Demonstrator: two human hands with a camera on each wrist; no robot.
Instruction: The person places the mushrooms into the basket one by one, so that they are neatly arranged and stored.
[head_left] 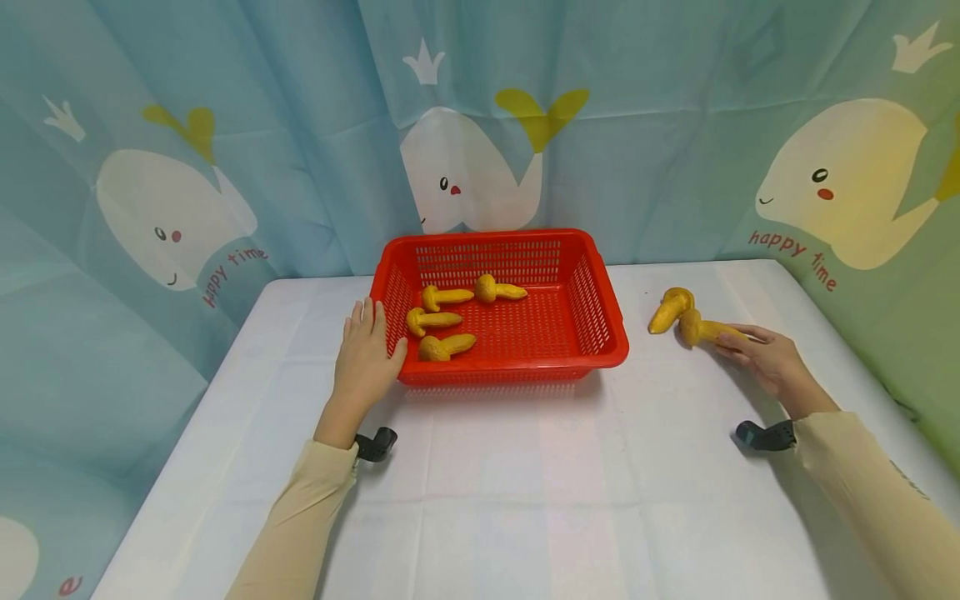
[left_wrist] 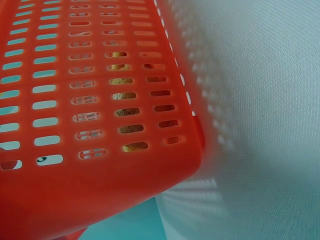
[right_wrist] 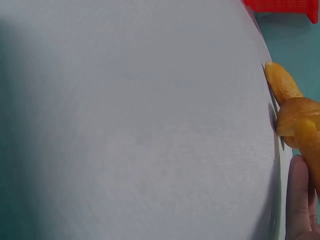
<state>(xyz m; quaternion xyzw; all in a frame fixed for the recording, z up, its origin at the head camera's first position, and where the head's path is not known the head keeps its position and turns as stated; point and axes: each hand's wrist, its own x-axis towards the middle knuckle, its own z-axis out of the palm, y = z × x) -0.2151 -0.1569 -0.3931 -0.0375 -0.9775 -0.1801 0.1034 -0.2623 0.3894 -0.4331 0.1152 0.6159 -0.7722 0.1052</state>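
Observation:
A red plastic basket (head_left: 510,364) with slotted walls stands at the back middle, with several yellow mushrooms lying in its left half, among them one mushroom (head_left: 447,347) near the front. My left hand (head_left: 365,354) rests at the basket's left rim, fingers straight and thumb toward the front corner. The left wrist view has the basket's slotted wall (left_wrist: 100,172) close up, yellow showing through some slots. On the right, my right hand (head_left: 768,360) pinches the stem of a yellow mushroom (head_left: 693,328), its cap pointing left. Another mushroom (head_left: 672,309) lies just behind that cap.
A white cloth covers the table (head_left: 517,500). Behind and beside it hangs a blue-green curtain (head_left: 652,183) printed with white whales. Black wrist cameras sit on both wrists, the left camera (head_left: 377,444) low over the cloth, the right camera (head_left: 765,436) likewise.

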